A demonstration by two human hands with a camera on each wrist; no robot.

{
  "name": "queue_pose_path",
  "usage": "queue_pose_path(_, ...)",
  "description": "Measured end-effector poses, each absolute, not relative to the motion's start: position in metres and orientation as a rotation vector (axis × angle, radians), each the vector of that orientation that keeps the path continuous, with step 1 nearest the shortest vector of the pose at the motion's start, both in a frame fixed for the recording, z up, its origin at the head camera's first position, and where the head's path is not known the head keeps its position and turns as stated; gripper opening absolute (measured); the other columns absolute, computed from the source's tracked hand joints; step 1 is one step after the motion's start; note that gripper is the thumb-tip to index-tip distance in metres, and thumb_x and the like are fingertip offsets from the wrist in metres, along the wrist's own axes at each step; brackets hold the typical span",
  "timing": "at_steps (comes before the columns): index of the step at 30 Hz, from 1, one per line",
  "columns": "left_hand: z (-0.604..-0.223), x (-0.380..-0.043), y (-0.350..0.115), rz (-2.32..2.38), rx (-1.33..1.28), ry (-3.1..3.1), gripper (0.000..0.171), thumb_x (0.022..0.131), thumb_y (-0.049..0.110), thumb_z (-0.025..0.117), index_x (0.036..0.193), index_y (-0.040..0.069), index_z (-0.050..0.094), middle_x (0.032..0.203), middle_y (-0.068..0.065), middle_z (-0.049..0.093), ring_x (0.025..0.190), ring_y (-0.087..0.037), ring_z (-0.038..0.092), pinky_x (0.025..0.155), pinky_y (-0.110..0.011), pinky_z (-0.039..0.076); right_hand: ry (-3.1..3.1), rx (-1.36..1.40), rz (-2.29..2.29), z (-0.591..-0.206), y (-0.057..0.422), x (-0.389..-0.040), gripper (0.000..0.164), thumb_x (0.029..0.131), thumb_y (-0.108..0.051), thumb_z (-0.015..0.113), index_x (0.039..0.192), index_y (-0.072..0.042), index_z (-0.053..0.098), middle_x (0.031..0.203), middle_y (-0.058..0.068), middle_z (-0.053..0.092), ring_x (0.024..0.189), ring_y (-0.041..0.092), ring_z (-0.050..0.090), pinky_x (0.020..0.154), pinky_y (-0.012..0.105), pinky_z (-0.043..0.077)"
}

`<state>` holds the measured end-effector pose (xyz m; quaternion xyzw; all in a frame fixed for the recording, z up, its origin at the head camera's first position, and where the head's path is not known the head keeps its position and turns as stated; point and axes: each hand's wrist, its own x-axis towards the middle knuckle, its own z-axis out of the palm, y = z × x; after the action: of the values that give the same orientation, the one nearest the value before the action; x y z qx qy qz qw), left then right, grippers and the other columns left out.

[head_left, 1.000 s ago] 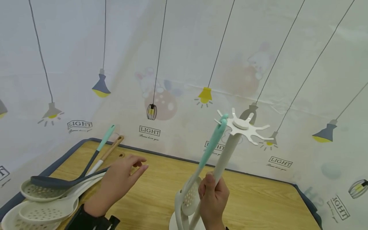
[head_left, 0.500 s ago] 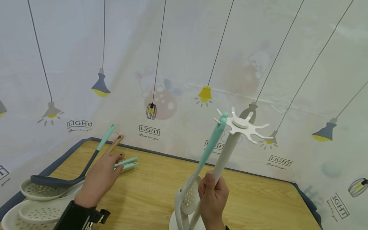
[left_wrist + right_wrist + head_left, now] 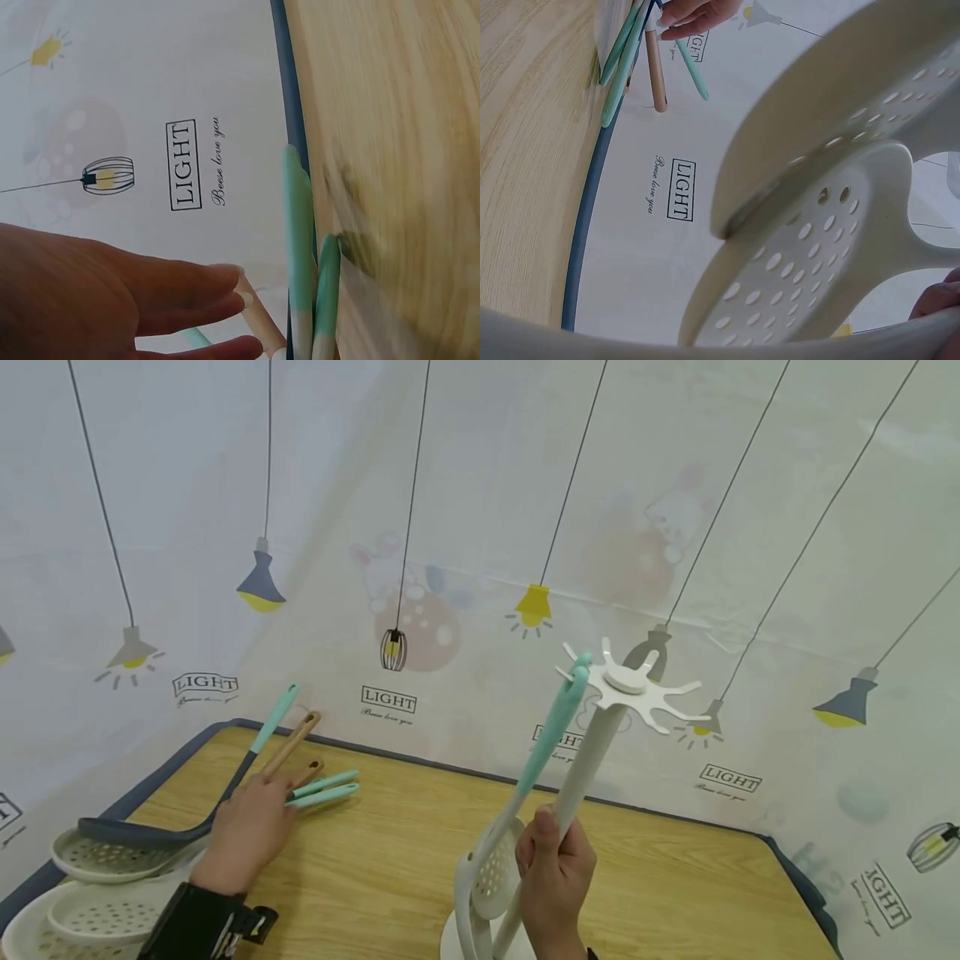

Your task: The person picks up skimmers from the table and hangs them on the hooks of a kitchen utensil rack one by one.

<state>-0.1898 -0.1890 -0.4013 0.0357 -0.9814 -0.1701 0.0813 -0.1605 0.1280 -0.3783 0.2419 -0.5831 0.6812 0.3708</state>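
Note:
My left hand [image 3: 251, 831] is over a pile of kitchen utensils at the table's left, by a wooden handle [image 3: 292, 745]. In the left wrist view its fingers [image 3: 180, 283] look straight, their tips beside that handle; whether they touch it is unclear. Two mint handles [image 3: 324, 795] stick out to the right of the hand. A navy ladle [image 3: 142, 833] with a mint handle lies on pale perforated skimmers [image 3: 112, 914]. My right hand [image 3: 557, 881] grips the pole of a white utensil stand [image 3: 592, 760]. Mint-handled utensils [image 3: 551, 739] hang from its hooks, with perforated heads [image 3: 802, 262] low down.
A wooden-topped table [image 3: 390, 860] with a dark blue edge [image 3: 420, 764] lies beneath. Behind it hangs a pale curtain [image 3: 480, 485] printed with lamps. The stand's round base [image 3: 452, 935] is partly cut off by the frame's bottom. Several hooks [image 3: 675, 702] spread from its top.
My left hand has moved left and down over the pile, closer to the wooden handle, uncovering the two mint handle ends. The right hand and stand have stayed put.

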Motion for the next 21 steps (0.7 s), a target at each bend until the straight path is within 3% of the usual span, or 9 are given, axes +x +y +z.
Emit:
queue_pose_path(8, -0.407, -0.187, -0.195, -0.439, 0.151, -2.942, 0.021, 0.097, -0.003, 0.055, 0.114, -0.010, 0.064, 0.092, -0.030, 0.059, 0.077, -0.043, 0.059, 0.063, -0.054, 0.050, -1.469, 0.646, 1.761, -0.379, 0.128, -0.161, 0.031, 0.106, -0.002, 0.046, 0.078, 0.010, 0.043, 0.054, 0.010, 0.034, 0.039, 0.017, 0.028, 0.031, 0.025, 0.022)
queue_pose_path(15, -0.411, -0.184, -0.202, -0.443, 0.165, -2.962, 0.012, 0.095, -0.004, 0.057, 0.102, -0.012, 0.061, 0.082, -0.026, 0.056, 0.072, -0.039, 0.056, 0.059, -0.050, 0.047, -1.511, 0.586, 1.775, -0.379, 0.128, -0.161, 0.033, 0.107, -0.004, 0.045, 0.076, 0.007, 0.043, 0.054, 0.008, 0.034, 0.039, 0.015, 0.028, 0.032, 0.023, 0.023)
queue_pose_path(21, -0.413, -0.184, -0.206, -0.378, 0.160, -2.960, 0.008, 0.095, -0.005, 0.058, 0.098, -0.011, 0.062, 0.079, -0.025, 0.058, 0.069, -0.039, 0.056, 0.060, -0.052, 0.047, -1.450, 0.673, 1.782, -0.381, 0.129, -0.163, 0.027, 0.105, 0.005, 0.042, 0.078, 0.009, 0.043, 0.054, 0.008, 0.034, 0.039, 0.014, 0.027, 0.031, 0.022, 0.022)
